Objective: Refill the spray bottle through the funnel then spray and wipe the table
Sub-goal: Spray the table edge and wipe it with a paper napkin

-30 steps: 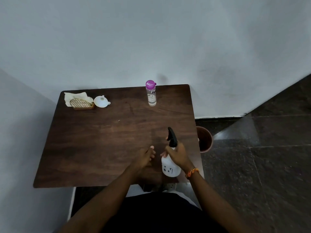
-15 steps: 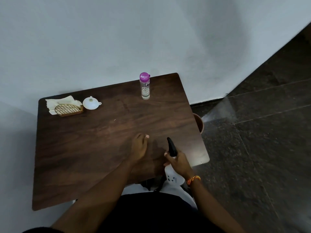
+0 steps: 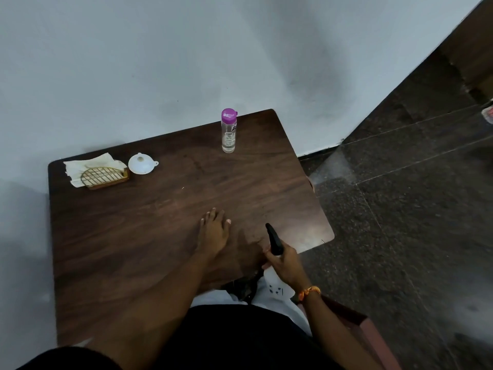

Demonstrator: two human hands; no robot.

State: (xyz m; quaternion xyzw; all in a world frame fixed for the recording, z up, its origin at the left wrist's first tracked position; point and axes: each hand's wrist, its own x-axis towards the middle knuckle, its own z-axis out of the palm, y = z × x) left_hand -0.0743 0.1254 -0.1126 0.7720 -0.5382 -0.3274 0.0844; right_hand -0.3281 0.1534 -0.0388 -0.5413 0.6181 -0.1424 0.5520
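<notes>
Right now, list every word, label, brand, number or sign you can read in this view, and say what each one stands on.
None can be read for certain.
Clear bottle with purple cap: pale printing on its side and a dark mark below the cap, both too blurred to read.
Spray bottle, gripped by the right hand: small dark marks on its white body, too small to read.
Funnel, napkins, table: no text visible.

White spray bottle [image 3: 276, 285] at table's [image 3: 160, 236] near edge; white funnel [image 3: 141, 163] inverted far-left; capped clear bottle [image 3: 229, 130] upright.

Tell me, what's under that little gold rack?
White paper napkins stick out from beneath the gold rack, lying on the table. How many are stacked there is hidden by the rack.
</notes>
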